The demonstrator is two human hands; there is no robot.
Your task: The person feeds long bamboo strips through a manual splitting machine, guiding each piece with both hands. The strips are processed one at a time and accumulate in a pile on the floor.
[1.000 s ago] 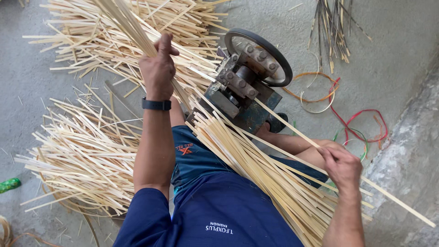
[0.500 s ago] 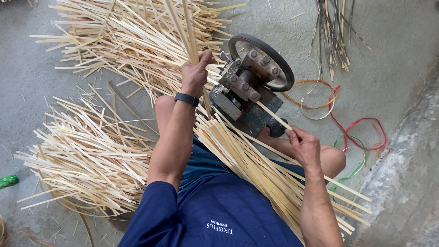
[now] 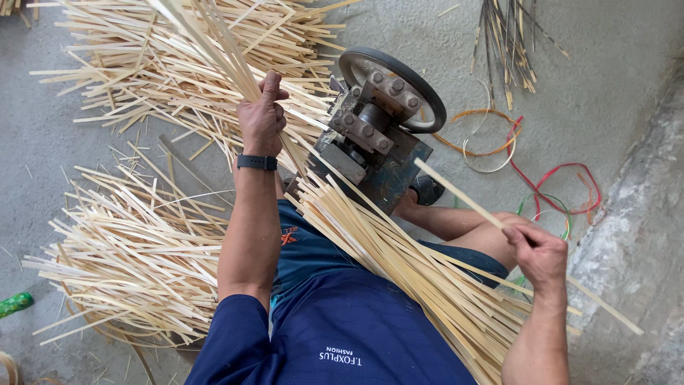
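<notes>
Since half a second ago, the right hand (image 3: 540, 255) has drawn back from the machine toward the person's knee, and it now pinches a single pale bamboo strip (image 3: 456, 191), flat and thin, whose far end points at the machine's steel block. The left hand (image 3: 262, 115) has shifted a little outward from the machine and is closed in a fist around a sheaf of split strips (image 3: 206, 43) that rises up out of view; a dark band sits on that wrist.

Between the two hands stands the small splitting machine (image 3: 370, 153), a blocky metal body with worn blue-grey paint, heavy bolt heads on top and a round dark handwheel (image 3: 395, 78) with a smooth rim. It rests on a rough grey concrete floor (image 3: 613, 85).

Across the person's lap lies a thick bundle of long strips (image 3: 399, 264), straw-coloured, straight and squared at the edges, running from the machine's base down toward the lower right. Loose heaps of the same slivers spread on the floor: one fan-shaped pile (image 3: 128, 257) beside the left arm, another wider scatter (image 3: 142, 78) beyond the left hand. They look dry and fibrous, with crisp cut ends.

Near the handwheel, thin loops of coloured cord (image 3: 563, 182) in red, orange, green and white curl on the concrete. A few darker, greenish stalks (image 3: 509, 43) lie at the top right. A small green object (image 3: 14, 304) shows at the left edge.
</notes>
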